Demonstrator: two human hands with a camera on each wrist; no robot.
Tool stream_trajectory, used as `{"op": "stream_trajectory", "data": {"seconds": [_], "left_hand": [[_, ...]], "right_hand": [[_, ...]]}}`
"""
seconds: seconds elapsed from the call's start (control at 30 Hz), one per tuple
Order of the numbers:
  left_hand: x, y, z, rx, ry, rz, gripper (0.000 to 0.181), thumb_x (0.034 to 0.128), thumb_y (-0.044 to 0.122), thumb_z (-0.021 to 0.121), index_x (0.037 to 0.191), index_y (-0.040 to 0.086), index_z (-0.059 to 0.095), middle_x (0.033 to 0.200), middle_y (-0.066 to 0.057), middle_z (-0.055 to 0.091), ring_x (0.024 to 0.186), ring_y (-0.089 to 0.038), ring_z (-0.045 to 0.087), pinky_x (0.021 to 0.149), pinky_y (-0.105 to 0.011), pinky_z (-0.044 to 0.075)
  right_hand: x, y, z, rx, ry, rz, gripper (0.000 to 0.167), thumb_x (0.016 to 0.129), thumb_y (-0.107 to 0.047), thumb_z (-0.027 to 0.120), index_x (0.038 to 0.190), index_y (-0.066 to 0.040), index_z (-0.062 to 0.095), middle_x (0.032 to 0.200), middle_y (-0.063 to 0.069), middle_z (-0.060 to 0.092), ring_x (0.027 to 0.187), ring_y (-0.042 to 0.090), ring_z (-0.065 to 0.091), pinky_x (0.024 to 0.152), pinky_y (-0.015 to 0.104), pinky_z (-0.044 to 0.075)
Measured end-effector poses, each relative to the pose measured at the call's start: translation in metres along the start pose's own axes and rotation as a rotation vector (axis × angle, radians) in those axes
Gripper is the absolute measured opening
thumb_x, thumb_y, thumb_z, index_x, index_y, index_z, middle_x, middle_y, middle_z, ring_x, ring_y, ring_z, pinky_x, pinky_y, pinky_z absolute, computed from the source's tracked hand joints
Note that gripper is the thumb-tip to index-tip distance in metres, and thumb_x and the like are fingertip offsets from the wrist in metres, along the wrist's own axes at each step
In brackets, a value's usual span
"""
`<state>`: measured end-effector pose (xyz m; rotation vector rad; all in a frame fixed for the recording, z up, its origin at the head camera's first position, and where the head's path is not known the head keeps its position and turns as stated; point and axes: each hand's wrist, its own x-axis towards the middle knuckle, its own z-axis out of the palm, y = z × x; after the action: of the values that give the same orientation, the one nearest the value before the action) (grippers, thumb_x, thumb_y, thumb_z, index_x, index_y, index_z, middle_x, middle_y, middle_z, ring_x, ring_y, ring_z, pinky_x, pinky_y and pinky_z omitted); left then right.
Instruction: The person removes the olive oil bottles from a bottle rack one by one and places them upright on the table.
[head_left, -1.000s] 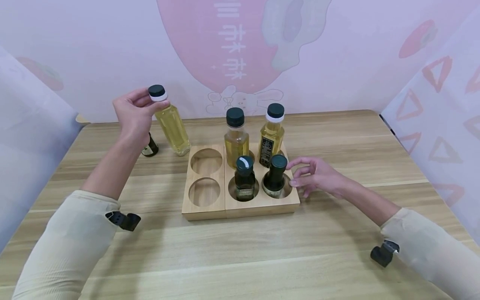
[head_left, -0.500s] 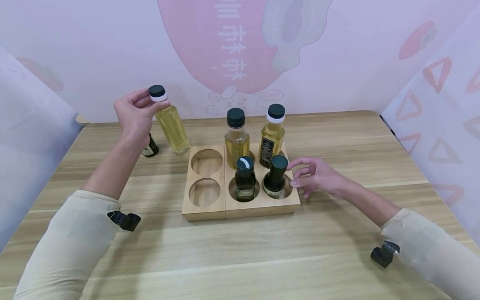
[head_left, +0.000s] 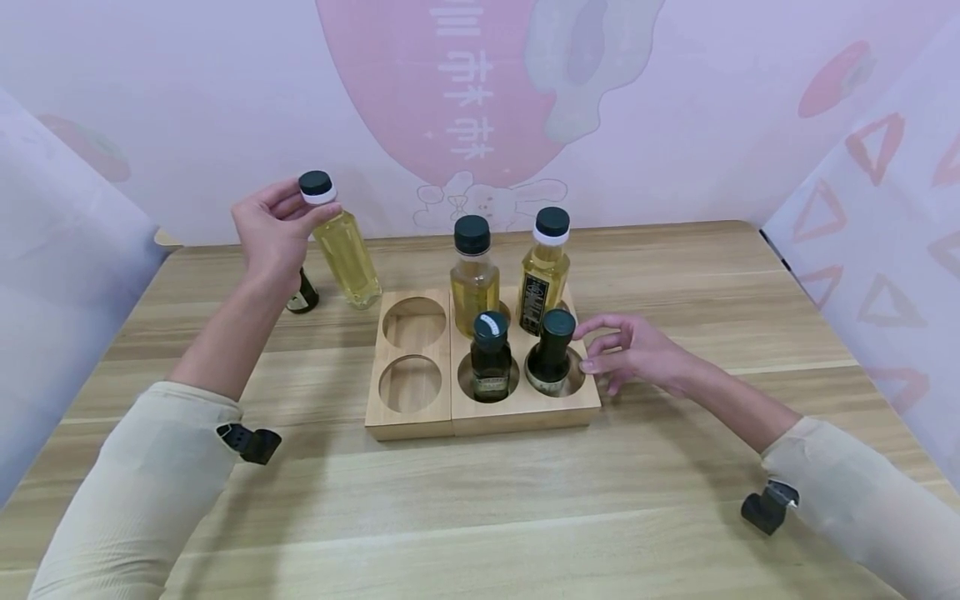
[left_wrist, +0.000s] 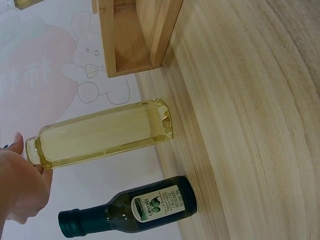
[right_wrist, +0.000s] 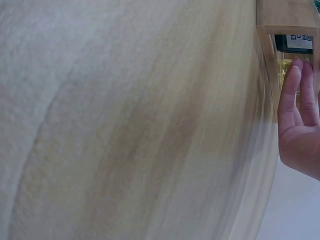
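My left hand (head_left: 273,229) pinches the neck of a tall clear bottle of yellow liquid (head_left: 347,258), just under its dark cap, left of the wooden rack (head_left: 412,430). The bottle leans slightly; in the left wrist view its base (left_wrist: 162,120) is near the tabletop, contact unclear. My right hand (head_left: 637,354), fingers loosely bent, is at the rack's right side by a dark bottle (head_left: 553,354). Another dark bottle (head_left: 491,367) stands beside that one in the front row. Two yellow bottles (head_left: 474,292) (head_left: 543,279) stand in the back row.
A dark green labelled bottle (left_wrist: 150,205) stands on the table behind my left wrist, mostly hidden in the head view. The rack's left section has two round holes (head_left: 409,384) without bottles. A printed wall (head_left: 375,100) borders the table's back edge.
My left hand has shifted very slightly to the right with the yellow bottle's neck. The right hand and the bottles in the rack show no visible movement.
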<state>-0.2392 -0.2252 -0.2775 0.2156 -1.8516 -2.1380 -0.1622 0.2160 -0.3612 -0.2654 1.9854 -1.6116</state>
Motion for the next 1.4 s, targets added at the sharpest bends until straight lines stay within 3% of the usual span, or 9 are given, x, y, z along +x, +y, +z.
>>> {"op": "stream_trajectory", "data": {"seconds": [0.23, 0.47, 0.67, 0.87, 1.0, 1.17, 1.4], "left_hand": [[0.000, -0.002, -0.002, -0.002, -0.004, 0.021, 0.050, 0.0756, -0.009, 0.088, 0.122, 0.004, 0.074, 0.093, 0.004, 0.079, 0.087, -0.008, 0.075, 0.086, -0.017, 0.058], [0.000, -0.003, -0.002, 0.005, -0.013, 0.036, 0.052, 0.0771, -0.010, 0.086, 0.125, 0.001, 0.072, 0.096, 0.003, 0.079, 0.086, -0.008, 0.075, 0.086, -0.017, 0.059], [-0.002, 0.000, -0.001, 0.057, -0.026, 0.013, 0.060, 0.0779, -0.009, 0.086, 0.133, 0.002, 0.068, 0.108, 0.001, 0.077, 0.098, -0.010, 0.072, 0.090, -0.017, 0.057], [-0.004, 0.006, -0.001, 0.041, -0.044, 0.040, 0.068, 0.0780, -0.014, 0.084, 0.140, -0.001, 0.061, 0.113, -0.002, 0.075, 0.102, -0.012, 0.071, 0.094, -0.018, 0.056], [-0.007, 0.012, -0.001, 0.050, -0.044, 0.047, 0.072, 0.0782, -0.013, 0.084, 0.144, 0.000, 0.058, 0.129, -0.007, 0.071, 0.114, -0.014, 0.068, 0.100, -0.018, 0.053], [-0.014, 0.023, 0.000, 0.103, -0.057, 0.084, 0.072, 0.0795, -0.008, 0.086, 0.145, 0.002, 0.057, 0.146, -0.011, 0.061, 0.134, -0.017, 0.058, 0.111, -0.018, 0.044], [-0.022, 0.032, 0.002, 0.229, -0.070, 0.192, 0.067, 0.0826, -0.005, 0.083, 0.144, 0.003, 0.059, 0.148, -0.008, 0.060, 0.138, -0.014, 0.053, 0.114, -0.014, 0.037]], "right_hand": [[0.000, -0.002, 0.001, 0.001, -0.007, -0.010, 0.043, 0.091, 0.001, 0.075, 0.128, 0.002, 0.056, 0.087, 0.007, 0.069, 0.066, 0.018, 0.065, 0.057, 0.034, 0.062], [0.001, -0.001, 0.001, 0.007, -0.002, 0.002, 0.043, 0.090, 0.001, 0.075, 0.129, -0.001, 0.057, 0.087, 0.006, 0.070, 0.065, 0.018, 0.065, 0.057, 0.035, 0.062], [0.001, -0.001, 0.001, 0.007, -0.005, 0.001, 0.042, 0.091, 0.001, 0.075, 0.128, -0.003, 0.057, 0.087, 0.006, 0.070, 0.065, 0.018, 0.065, 0.058, 0.035, 0.062], [0.001, -0.002, 0.001, 0.002, -0.007, -0.005, 0.041, 0.091, 0.001, 0.075, 0.128, 0.000, 0.057, 0.087, 0.006, 0.070, 0.066, 0.017, 0.065, 0.057, 0.034, 0.062], [0.000, -0.002, 0.000, -0.002, -0.010, -0.010, 0.043, 0.091, 0.000, 0.075, 0.129, 0.003, 0.055, 0.087, 0.007, 0.070, 0.067, 0.017, 0.065, 0.057, 0.034, 0.062], [0.000, -0.002, 0.001, 0.002, -0.003, -0.004, 0.043, 0.091, 0.001, 0.075, 0.129, 0.001, 0.056, 0.087, 0.006, 0.070, 0.066, 0.018, 0.065, 0.057, 0.034, 0.062], [0.000, -0.002, 0.001, -0.005, -0.002, -0.013, 0.044, 0.091, 0.000, 0.076, 0.130, 0.001, 0.056, 0.088, 0.007, 0.069, 0.065, 0.018, 0.064, 0.057, 0.034, 0.062]]}}
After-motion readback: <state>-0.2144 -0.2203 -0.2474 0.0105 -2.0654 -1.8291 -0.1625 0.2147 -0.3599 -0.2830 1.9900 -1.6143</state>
